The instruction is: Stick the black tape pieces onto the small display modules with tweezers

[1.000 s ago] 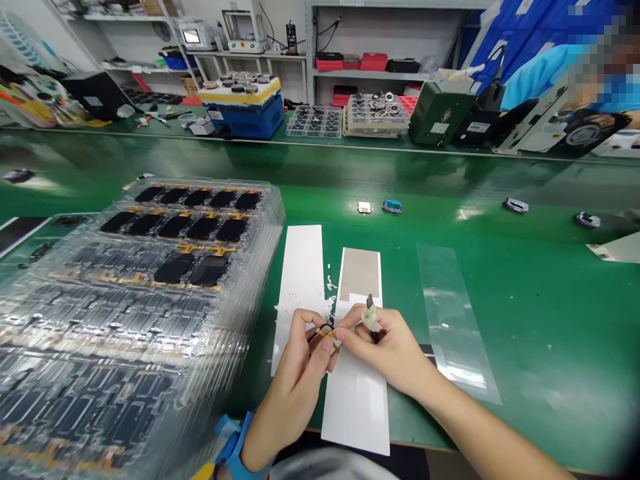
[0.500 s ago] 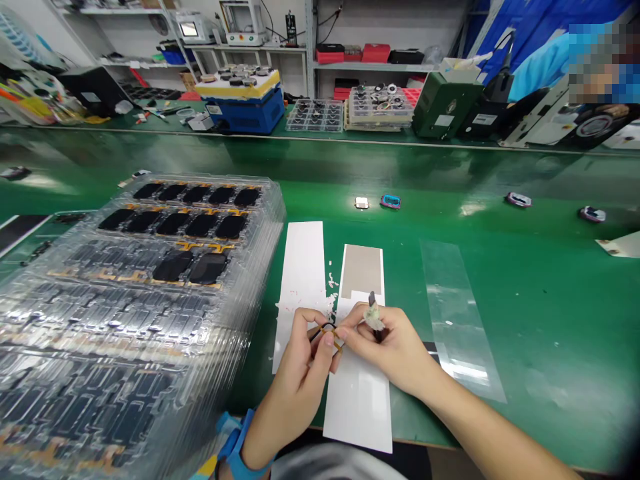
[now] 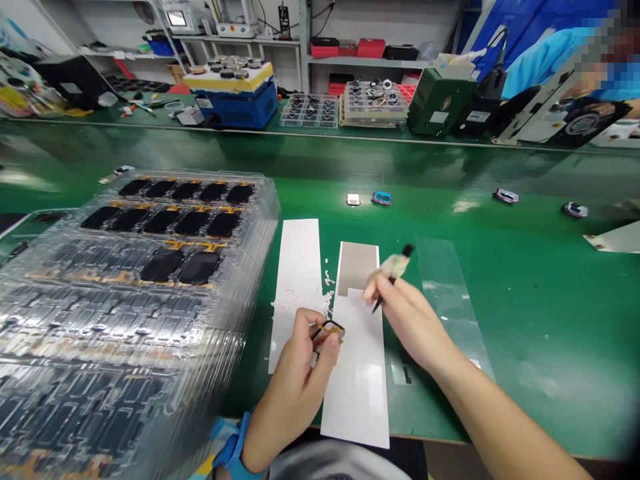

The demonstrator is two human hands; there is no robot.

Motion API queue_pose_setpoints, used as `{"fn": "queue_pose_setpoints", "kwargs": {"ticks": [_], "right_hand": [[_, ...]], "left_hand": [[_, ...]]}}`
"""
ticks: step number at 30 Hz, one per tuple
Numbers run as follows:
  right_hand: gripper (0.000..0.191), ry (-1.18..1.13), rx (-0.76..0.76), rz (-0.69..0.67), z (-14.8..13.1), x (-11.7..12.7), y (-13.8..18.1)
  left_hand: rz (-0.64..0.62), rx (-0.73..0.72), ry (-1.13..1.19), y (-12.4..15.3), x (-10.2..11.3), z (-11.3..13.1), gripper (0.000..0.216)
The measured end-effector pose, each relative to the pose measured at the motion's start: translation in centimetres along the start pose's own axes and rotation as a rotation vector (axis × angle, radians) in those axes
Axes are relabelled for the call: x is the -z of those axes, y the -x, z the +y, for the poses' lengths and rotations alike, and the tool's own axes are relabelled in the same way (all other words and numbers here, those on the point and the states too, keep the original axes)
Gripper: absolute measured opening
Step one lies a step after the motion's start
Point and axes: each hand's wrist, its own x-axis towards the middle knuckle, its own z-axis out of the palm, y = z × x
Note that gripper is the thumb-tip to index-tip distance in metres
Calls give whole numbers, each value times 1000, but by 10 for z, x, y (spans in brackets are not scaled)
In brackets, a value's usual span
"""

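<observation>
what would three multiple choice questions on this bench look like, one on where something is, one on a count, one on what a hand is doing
1. Where does the long clear plastic film strip lie relative to the two long white sheets?
A. Between them
B. To the right of both
C. On top of them

2. How many black rectangular panels sit in the back row of the stacked clear plastic trays?
A. Five
B. Three
C. Eight

3. What is the left hand doing?
A. Lying open with nothing in it
B. Gripping the film strip
C. Pinching a small black-and-gold flexible part

Answers:
1. B, the strip lies apart, right of both sheets.
2. A, five panels show in that row.
3. C, the part sits between its thumb and fingers.
</observation>
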Motion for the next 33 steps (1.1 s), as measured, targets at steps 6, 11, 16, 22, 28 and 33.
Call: {"fn": "queue_pose_setpoints", "kwargs": {"ticks": [6,11,16,22,28,33], "right_hand": [[39,58,-59,194,24,1,-11],[38,-34,-90,225,33,-10,-13],[35,-63,-83,237,33,-13,-16],[33,-110,-91,236,32,-12,-17],[35,-140,-90,237,33,-11,-19],[35,-154,-90,256,34,-11,-19]], "left_hand": [[-91,-282,-485,-10,-11,6,13],[-102,-396,-746,-18,-18,7,21],[-50,-446,-912,-22,-24,5,23],[-16,-467,-976,-22,-28,2,25],[1,-483,-968,-23,-29,-1,27],[15,-503,-1013,-22,-29,-3,28]]}}
